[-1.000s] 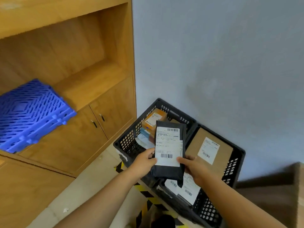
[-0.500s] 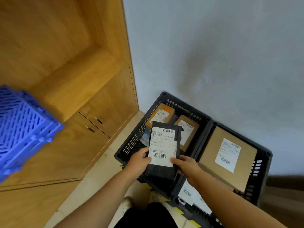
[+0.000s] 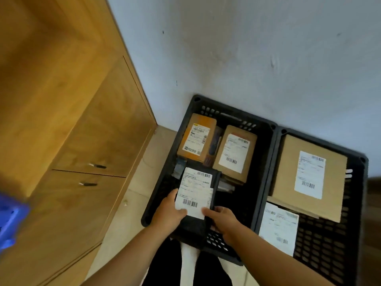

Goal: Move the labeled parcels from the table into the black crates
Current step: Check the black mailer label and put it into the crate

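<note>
In the left crate (image 3: 186, 129), two brown boxes (image 3: 198, 139) (image 3: 235, 153) are filling the far end, while bare floor is showing along its near right wall. In the right crate (image 3: 362, 168), a large box (image 3: 288, 172) is taking up the far half and a white parcel (image 3: 278, 226) is lying by the near left wall; the near right corner is staying open. A cabinet (image 3: 82, 162) is crowding the left side.

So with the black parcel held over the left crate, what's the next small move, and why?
Probably lower the black parcel into the bare near part of the left crate and let go. Both the left hand and right hand hold it above that space, in front of two brown boxes.
</note>
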`<action>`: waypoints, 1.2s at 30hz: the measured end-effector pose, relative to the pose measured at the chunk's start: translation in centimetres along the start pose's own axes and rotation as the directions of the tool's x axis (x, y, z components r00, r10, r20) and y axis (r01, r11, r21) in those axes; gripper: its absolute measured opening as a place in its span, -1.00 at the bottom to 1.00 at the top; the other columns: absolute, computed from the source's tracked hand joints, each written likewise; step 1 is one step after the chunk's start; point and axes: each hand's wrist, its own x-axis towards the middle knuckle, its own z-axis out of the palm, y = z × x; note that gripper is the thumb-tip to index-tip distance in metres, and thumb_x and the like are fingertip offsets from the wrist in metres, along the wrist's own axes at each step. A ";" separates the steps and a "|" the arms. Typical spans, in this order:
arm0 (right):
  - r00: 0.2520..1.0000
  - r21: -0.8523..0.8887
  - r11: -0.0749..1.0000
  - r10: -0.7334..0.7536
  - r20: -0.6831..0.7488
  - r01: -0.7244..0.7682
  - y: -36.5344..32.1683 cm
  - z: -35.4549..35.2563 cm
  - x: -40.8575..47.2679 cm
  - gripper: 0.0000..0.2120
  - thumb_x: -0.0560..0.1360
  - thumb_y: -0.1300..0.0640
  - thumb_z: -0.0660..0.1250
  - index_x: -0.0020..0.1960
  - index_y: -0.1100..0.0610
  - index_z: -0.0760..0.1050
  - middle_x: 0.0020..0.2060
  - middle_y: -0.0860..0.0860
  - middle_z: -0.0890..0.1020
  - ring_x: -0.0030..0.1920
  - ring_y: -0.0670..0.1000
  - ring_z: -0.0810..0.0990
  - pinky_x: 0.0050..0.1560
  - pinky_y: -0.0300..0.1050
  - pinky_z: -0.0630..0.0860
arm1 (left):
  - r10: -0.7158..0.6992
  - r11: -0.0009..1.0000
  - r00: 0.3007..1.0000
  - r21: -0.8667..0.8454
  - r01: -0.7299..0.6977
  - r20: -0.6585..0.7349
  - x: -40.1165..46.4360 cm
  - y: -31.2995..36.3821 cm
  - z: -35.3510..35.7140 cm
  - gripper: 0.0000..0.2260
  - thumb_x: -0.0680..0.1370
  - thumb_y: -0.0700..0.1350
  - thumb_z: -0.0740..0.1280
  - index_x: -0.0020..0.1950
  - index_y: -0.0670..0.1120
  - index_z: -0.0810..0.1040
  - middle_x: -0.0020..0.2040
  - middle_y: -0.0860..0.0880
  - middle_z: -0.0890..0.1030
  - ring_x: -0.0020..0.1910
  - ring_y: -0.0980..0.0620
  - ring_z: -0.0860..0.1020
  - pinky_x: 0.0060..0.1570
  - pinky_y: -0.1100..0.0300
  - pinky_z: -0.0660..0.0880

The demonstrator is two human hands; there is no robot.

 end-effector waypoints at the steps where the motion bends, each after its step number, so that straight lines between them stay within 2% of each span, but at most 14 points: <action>1: 1.000 0.014 1.000 0.018 -0.003 -0.018 0.3 0.5 0.8 -0.71 0.47 0.19 0.42 0.15 0.26 0.50 -0.06 0.09 0.67 -0.13 0.01 0.66 -0.28 -0.19 0.56 | 0.004 1.000 1.000 0.026 -0.004 0.009 0.8 -0.5 -0.1 -0.47 0.49 -0.24 0.30 0.43 0.05 0.29 0.28 0.03 0.52 0.19 0.03 0.52 0.11 0.18 0.49; 4: 0.999 0.027 0.998 0.052 -0.010 -0.051 1.3 1.9 3.3 -0.57 0.46 0.14 0.44 0.26 0.28 0.44 0.02 0.11 0.65 -0.08 0.04 0.65 -0.22 -0.13 0.58 | 0.029 0.993 1.000 0.111 -0.030 0.013 3.1 -2.2 -0.1 -0.48 0.46 -0.21 0.29 0.39 0.10 0.32 0.23 0.05 0.55 0.13 0.04 0.54 0.08 0.08 0.54; 6: 0.998 0.041 0.997 0.065 -0.008 -0.065 1.6 2.5 4.5 -0.50 0.46 0.12 0.44 0.31 0.26 0.38 0.07 0.12 0.63 -0.08 0.04 0.63 -0.26 -0.15 0.55 | 0.037 0.988 0.999 0.147 -0.036 -0.004 4.4 -3.1 0.2 -0.48 0.44 -0.19 0.29 0.37 0.10 0.32 0.21 0.03 0.54 0.12 0.02 0.54 0.06 0.05 0.55; 9: 0.996 0.091 0.992 0.085 0.014 -0.086 1.8 2.6 5.4 -0.47 0.45 0.14 0.45 0.35 0.24 0.36 0.06 0.10 0.63 -0.08 0.03 0.65 -0.27 -0.18 0.54 | 0.005 0.980 0.997 0.198 0.009 -0.071 5.5 -3.8 0.5 -0.56 0.45 -0.17 0.33 0.32 -0.03 0.36 0.20 -0.03 0.52 0.11 -0.03 0.53 0.06 0.03 0.55; 14: 0.996 0.123 0.988 0.090 0.008 -0.090 1.7 1.6 4.7 -0.51 0.43 0.28 0.44 0.32 0.24 0.37 -0.01 0.13 0.65 -0.15 0.06 0.67 -0.25 -0.11 0.61 | -0.027 0.948 0.996 0.314 0.052 -0.082 5.9 -3.7 1.1 -0.74 0.50 -0.19 0.30 0.18 -0.12 0.44 0.18 -0.07 0.47 0.07 -0.03 0.52 -0.15 0.22 0.48; 17: 0.997 0.135 0.988 0.076 -0.003 -0.075 1.2 0.7 3.8 -0.50 0.43 0.34 0.42 0.31 0.22 0.34 0.02 0.16 0.63 -0.18 0.06 0.65 -0.39 -0.19 0.55 | -0.026 0.946 0.997 0.321 0.048 -0.075 5.7 -3.0 1.4 -0.78 0.50 -0.21 0.26 0.15 -0.12 0.45 0.17 -0.07 0.47 0.05 -0.04 0.53 -0.09 0.16 0.52; 20: 0.998 0.072 0.996 0.062 -0.018 -0.060 1.1 0.1 4.0 -0.44 0.42 0.28 0.45 0.35 0.19 0.32 -0.03 0.10 0.63 -0.12 0.09 0.64 -0.26 -0.10 0.58 | -0.026 0.952 0.995 0.302 0.054 -0.096 5.8 -2.6 1.9 -0.73 0.49 -0.23 0.25 0.18 -0.09 0.44 0.19 -0.05 0.50 0.05 -0.03 0.54 -0.07 0.14 0.55; 22: 0.998 0.012 0.998 0.057 -0.010 -0.057 1.1 0.2 4.6 -0.41 0.42 0.24 0.46 0.37 0.18 0.30 0.00 0.07 0.60 -0.06 0.07 0.61 -0.18 -0.09 0.57 | -0.023 0.950 0.995 0.307 0.051 -0.096 6.3 -2.5 2.1 -0.55 0.48 -0.25 0.26 0.36 -0.03 0.32 0.26 -0.04 0.47 0.08 -0.02 0.53 -0.08 0.14 0.55; 23: 0.998 -0.001 0.998 0.056 0.001 -0.056 1.1 0.3 5.1 -0.40 0.43 0.23 0.46 0.38 0.19 0.28 0.03 0.08 0.58 -0.03 0.07 0.60 -0.13 -0.08 0.58 | -0.026 0.943 0.997 0.330 0.050 -0.077 6.6 -2.6 2.2 -0.41 0.49 -0.26 0.26 0.47 0.02 0.18 0.29 -0.05 0.42 0.09 -0.02 0.52 -0.10 0.16 0.53; 25: 0.998 -0.012 0.998 0.064 0.012 -0.064 1.4 0.9 6.3 -0.37 0.44 0.23 0.44 0.42 0.21 0.23 0.07 0.10 0.55 0.02 0.08 0.60 -0.01 -0.03 0.59 | -0.013 0.898 1.000 0.439 0.024 -0.027 7.3 -2.9 2.4 -0.22 0.50 -0.25 0.27 0.54 0.13 -0.12 0.31 -0.07 0.33 0.08 -0.03 0.51 -0.08 0.15 0.51; 27: 0.997 -0.013 0.997 0.078 0.031 -0.077 1.7 1.7 7.6 -0.36 0.46 0.24 0.42 0.44 0.21 0.20 0.07 0.09 0.54 -0.05 0.04 0.59 -0.14 -0.09 0.59 | -0.008 0.829 1.000 0.559 0.005 0.004 8.3 -3.5 2.7 -0.16 0.51 -0.22 0.29 0.53 0.16 -0.24 0.33 -0.09 0.27 0.10 -0.04 0.49 0.01 0.10 0.53; 29: 0.994 -0.004 0.995 0.098 0.047 -0.098 1.9 2.4 9.0 -0.40 0.48 0.24 0.40 0.42 0.22 0.20 0.07 0.09 0.53 -0.13 -0.01 0.57 -0.31 -0.18 0.51 | -0.028 0.774 0.999 0.633 0.008 0.021 9.4 -4.0 2.9 -0.13 0.51 -0.26 0.28 0.51 0.15 -0.29 0.38 -0.10 0.20 0.13 -0.04 0.47 0.06 0.09 0.52; 32: 0.992 0.015 0.993 0.117 0.045 -0.117 2.4 3.2 11.4 -0.42 0.48 0.25 0.39 0.41 0.23 0.21 0.13 0.14 0.55 -0.07 0.05 0.59 -0.32 -0.16 0.50 | -0.038 0.722 0.999 0.692 0.001 0.038 11.3 -4.5 3.3 -0.17 0.52 -0.29 0.23 0.52 0.14 -0.27 0.42 -0.14 0.15 0.17 -0.09 0.44 0.09 0.08 0.50; 36: 0.990 0.004 0.992 0.125 0.063 -0.125 2.9 3.9 13.7 -0.44 0.47 0.28 0.40 0.37 0.19 0.23 0.02 0.09 0.54 -0.17 -0.02 0.54 -0.36 -0.17 0.45 | -0.025 0.695 0.999 0.719 -0.007 0.033 13.7 -5.8 4.0 -0.32 0.58 -0.21 0.16 0.55 0.09 -0.17 0.39 -0.19 0.24 0.22 -0.16 0.42 0.07 0.07 0.46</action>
